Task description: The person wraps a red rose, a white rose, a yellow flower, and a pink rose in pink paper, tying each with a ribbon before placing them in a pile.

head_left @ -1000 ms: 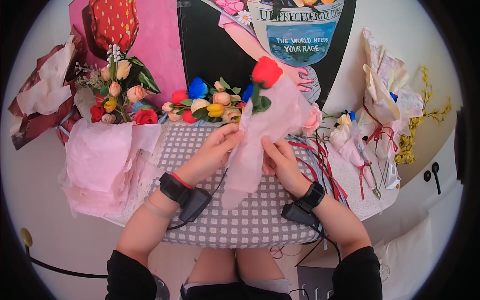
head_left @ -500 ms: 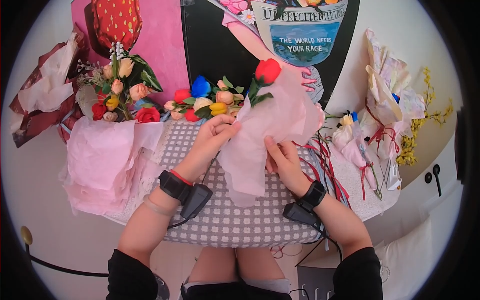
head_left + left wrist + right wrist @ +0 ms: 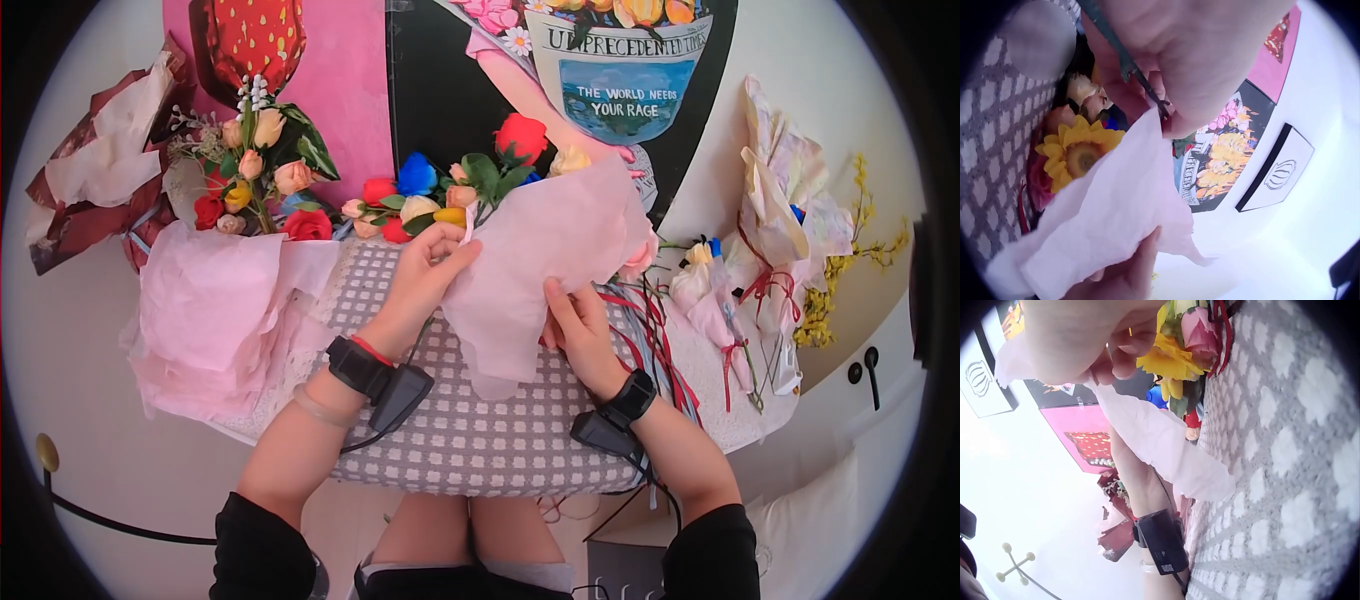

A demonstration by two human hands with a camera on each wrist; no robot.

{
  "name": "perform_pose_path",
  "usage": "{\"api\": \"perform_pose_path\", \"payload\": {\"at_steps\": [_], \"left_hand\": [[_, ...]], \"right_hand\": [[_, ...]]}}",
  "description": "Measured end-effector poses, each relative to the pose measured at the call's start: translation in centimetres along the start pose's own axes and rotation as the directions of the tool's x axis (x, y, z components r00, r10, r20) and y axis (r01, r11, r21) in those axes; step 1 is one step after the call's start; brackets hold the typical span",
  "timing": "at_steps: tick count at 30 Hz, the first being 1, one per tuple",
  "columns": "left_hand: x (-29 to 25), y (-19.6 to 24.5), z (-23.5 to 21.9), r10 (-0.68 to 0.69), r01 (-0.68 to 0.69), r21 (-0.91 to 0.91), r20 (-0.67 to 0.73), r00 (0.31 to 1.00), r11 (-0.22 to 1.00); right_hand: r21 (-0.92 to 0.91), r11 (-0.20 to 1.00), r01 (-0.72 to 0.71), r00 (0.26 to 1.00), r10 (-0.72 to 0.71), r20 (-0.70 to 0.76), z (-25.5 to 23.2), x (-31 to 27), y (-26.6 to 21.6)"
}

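A sheet of pink tissue paper (image 3: 545,225) is held up over the checked cloth between both hands. My left hand (image 3: 432,268) pinches its left edge. A dark green stem (image 3: 1116,53) runs along that hand to its fingertips in the left wrist view. The red rose (image 3: 521,138) rises above the paper's upper left, its leaves partly behind the sheet. My right hand (image 3: 585,335) grips the paper's lower right edge, thumb in front and fingers behind. In the right wrist view, a strip of paper (image 3: 1147,434) hangs below that hand.
A pile of pink tissue sheets (image 3: 205,320) lies at the left on the table. Artificial flowers (image 3: 410,205) line the back. Red ribbons (image 3: 655,335) and small wrapped bouquets (image 3: 715,310) are to the right. A sunflower (image 3: 1079,156) lies behind the held paper.
The paper has spread wider and flatter, and it now covers the lower stem and part of the leaves. The rose has shifted left against the backdrop. Both hands keep their hold.
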State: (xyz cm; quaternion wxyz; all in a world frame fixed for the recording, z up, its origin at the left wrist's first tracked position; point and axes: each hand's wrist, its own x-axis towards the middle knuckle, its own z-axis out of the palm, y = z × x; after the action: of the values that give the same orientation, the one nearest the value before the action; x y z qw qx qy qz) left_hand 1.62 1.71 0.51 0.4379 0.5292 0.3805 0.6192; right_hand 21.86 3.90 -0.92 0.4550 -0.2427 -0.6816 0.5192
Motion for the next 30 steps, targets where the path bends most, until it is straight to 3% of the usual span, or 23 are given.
{"api": "perform_pose_path", "payload": {"at_steps": [2,4,6,7,12,14,15,16,17,18,19,20,22,24,28,30], "left_hand": [[0.0,-0.1,-0.4,0.011,-0.010,0.024,-0.026,1.000,1.000],[-0.5,1.0,-0.2,-0.073,0.076,0.051,-0.052,0.996,0.996],[-0.1,0.1,-0.2,-0.041,0.042,0.022,-0.058,0.998,0.999],[0.0,-0.1,-0.2,-0.013,0.013,-0.006,-0.061,0.998,1.000],[0.3,-0.4,-0.7,0.006,-0.012,-0.069,-0.088,0.996,0.998],[0.7,-1.0,-1.2,-0.016,-0.003,-0.099,-0.188,0.982,0.995],[1.3,-2.2,-1.5,0.017,-0.030,-0.062,-0.198,0.980,0.998],[1.9,-3.7,-1.6,0.079,-0.089,-0.045,-0.195,0.978,0.995],[1.6,-3.4,-1.6,0.037,-0.035,0.016,-0.175,0.984,0.999],[3.1,-6.6,-1.0,0.241,-0.245,0.015,-0.232,0.942,0.969],[2.4,-5.8,-0.5,0.327,-0.299,0.153,-0.212,0.921,0.942],[2.0,-5.8,-0.5,0.329,-0.299,0.155,-0.232,0.915,0.941],[1.5,-5.9,-0.3,0.601,-0.525,0.381,-0.110,0.792,0.761],[1.8,-6.6,0.1,0.566,-0.500,0.344,-0.121,0.816,0.794],[2.5,-8.0,0.2,0.394,-0.369,0.195,-0.114,0.912,0.909],[1.8,-6.1,0.1,0.088,-0.077,0.104,-0.100,0.991,0.992]], "right_hand": [[0.012,1.000,-0.001,1.000,0.002,-0.025,0.1,-0.1,-0.4],[0.025,1.000,-0.001,0.999,0.002,-0.048,0.1,0.0,-0.4],[0.091,0.993,0.072,0.983,-0.055,-0.175,0.0,0.2,0.2],[0.090,0.981,0.174,0.960,-0.149,-0.237,0.5,0.4,0.0],[0.138,0.981,0.139,0.947,-0.091,-0.308,-0.3,1.0,-2.2],[-0.354,0.902,0.248,0.838,-0.383,-0.389,-1.2,1.5,-2.2],[-0.346,0.901,0.263,0.848,-0.386,-0.363,-0.8,2.0,-3.3],[-0.507,0.785,0.356,0.847,-0.500,-0.180,-0.2,2.1,-5.4],[-0.626,0.631,0.459,0.819,-0.573,0.022,0.9,2.3,-7.4],[-0.609,0.633,0.478,0.820,-0.570,0.051,2.5,2.4,-9.4],[-0.669,0.523,0.529,0.803,-0.563,0.195,4.5,2.5,-11.3],[-0.711,0.401,0.578,0.777,-0.536,0.330,6.6,2.8,-12.6],[-0.620,0.168,0.766,0.570,-0.624,0.535,10.9,4.1,-13.6],[-0.555,0.136,0.820,0.494,-0.658,0.568,15.9,5.0,-13.3],[-0.580,0.181,0.795,0.599,-0.389,0.700,25.4,7.7,-10.2],[-0.513,0.238,0.824,0.565,-0.409,0.717,29.9,8.7,-7.6]]}}
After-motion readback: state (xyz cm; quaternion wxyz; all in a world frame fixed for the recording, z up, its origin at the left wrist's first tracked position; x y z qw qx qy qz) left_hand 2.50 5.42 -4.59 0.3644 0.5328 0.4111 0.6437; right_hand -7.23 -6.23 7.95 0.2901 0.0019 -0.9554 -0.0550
